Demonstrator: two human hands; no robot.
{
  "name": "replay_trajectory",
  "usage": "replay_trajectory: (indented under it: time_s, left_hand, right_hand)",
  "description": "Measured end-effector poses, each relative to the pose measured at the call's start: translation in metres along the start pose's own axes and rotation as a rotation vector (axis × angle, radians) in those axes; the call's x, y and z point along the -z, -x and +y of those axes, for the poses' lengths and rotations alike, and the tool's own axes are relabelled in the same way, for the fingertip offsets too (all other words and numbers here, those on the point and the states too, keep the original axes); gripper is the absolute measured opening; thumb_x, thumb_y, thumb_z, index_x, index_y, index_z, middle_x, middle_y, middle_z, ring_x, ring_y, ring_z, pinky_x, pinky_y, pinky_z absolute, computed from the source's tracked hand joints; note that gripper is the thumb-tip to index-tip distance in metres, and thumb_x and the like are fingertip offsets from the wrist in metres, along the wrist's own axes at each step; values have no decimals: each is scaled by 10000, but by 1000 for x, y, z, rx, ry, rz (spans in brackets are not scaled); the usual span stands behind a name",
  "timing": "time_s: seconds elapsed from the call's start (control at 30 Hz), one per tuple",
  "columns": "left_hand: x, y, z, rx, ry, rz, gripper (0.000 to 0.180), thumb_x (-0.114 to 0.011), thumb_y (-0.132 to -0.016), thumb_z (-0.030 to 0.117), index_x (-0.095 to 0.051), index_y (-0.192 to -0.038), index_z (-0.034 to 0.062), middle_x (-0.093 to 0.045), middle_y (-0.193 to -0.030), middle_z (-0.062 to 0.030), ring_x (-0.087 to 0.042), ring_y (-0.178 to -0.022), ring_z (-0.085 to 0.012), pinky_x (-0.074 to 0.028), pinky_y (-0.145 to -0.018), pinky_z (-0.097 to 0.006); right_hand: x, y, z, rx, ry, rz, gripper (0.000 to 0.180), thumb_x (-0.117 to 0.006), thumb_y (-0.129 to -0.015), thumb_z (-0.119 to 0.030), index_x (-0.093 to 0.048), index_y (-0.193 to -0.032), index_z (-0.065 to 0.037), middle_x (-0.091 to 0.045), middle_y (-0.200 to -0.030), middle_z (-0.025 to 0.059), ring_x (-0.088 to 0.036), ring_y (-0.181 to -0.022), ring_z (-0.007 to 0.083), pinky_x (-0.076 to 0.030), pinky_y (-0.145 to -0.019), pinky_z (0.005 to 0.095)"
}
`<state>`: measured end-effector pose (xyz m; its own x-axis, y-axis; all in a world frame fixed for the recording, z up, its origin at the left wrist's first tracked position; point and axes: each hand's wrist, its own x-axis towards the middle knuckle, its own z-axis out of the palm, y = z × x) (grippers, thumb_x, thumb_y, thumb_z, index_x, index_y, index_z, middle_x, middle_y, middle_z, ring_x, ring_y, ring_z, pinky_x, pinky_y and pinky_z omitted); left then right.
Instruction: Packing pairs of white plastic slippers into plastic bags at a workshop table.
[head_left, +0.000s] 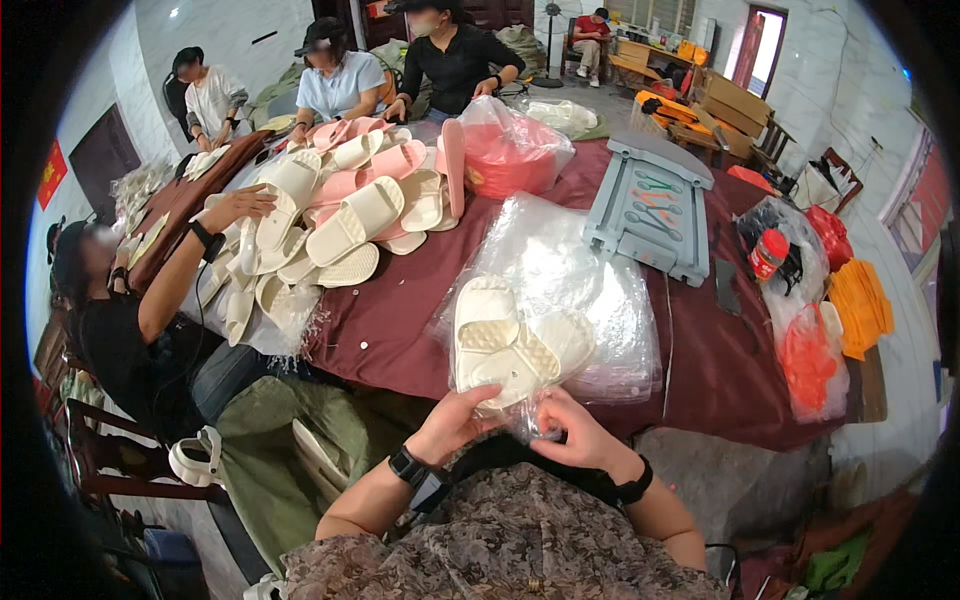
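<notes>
A pair of cream slippers (487,330) lies crossed inside a clear plastic bag at the near edge of the table. My left hand (458,425) grips the bag's near left side, with the thumb over the heel of one slipper. At the near right corner, my right hand (575,430) pinches the gathered plastic of the bag's mouth between its fingers. Beneath the bagged pair and beyond it spreads a stack of flat clear plastic bags (615,320).
A heap of cream and pink slippers (355,220) covers the table's left part, where a seated person's hand (240,205) reaches in. Behind stands a pink bundle in plastic (510,150). A grey folding stool (650,205) lies right of the bags, then a red-lidded jar (768,253).
</notes>
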<state>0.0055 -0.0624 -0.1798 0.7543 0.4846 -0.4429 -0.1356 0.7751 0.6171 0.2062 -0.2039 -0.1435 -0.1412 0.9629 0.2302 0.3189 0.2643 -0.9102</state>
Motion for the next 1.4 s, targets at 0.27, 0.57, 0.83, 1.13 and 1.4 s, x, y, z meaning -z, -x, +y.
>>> replay_trajectory:
  time_s: [0.27,0.57,0.83,1.13,1.4]
  left_hand:
    - [8,66,26,-184,-22,77,551,-656,-921,71,-456,-1425,-28,-613,-1344,-137,-637,-1181,-259,-540,-999,-415]
    - [83,269,123,-649,-879,881,484,-717,-789,28,-589,-1255,2,-680,-1007,-31,-627,-923,-118,-524,-799,-280]
    - [249,326,79,-302,-1061,1387,404,-811,-679,206,-659,-955,-46,-670,-711,-126,-646,-563,-223,-508,-506,-369]
    - [376,196,-76,91,-937,1607,668,-772,-750,302,-530,-1238,-86,-652,-1206,-304,-628,-1145,-440,-528,-963,-477]
    - [379,224,3,244,-1126,1614,629,-776,-762,380,-581,-1189,-37,-661,-1211,-269,-643,-1151,-411,-529,-978,-471]
  right_hand:
    - [54,-20,5,93,268,452,215,-796,-801,-77,-609,-900,-36,-652,-1174,126,-630,-914,213,-510,-815,334]
    - [46,-10,95,-119,946,306,697,-727,-893,-417,-502,-1443,-53,-423,-1526,255,-335,-1446,444,-204,-1200,571]
    - [43,-11,99,-145,939,351,707,-723,-884,-402,-479,-1474,-96,-380,-1578,189,-301,-1477,402,-186,-1212,564]
    - [43,-4,96,-136,942,410,717,-741,-858,-432,-518,-1439,-76,-395,-1568,196,-325,-1466,400,-192,-1211,565]
    - [38,-6,98,-87,936,464,684,-755,-838,-460,-578,-1363,-57,-462,-1503,240,-373,-1427,436,-232,-1184,576]
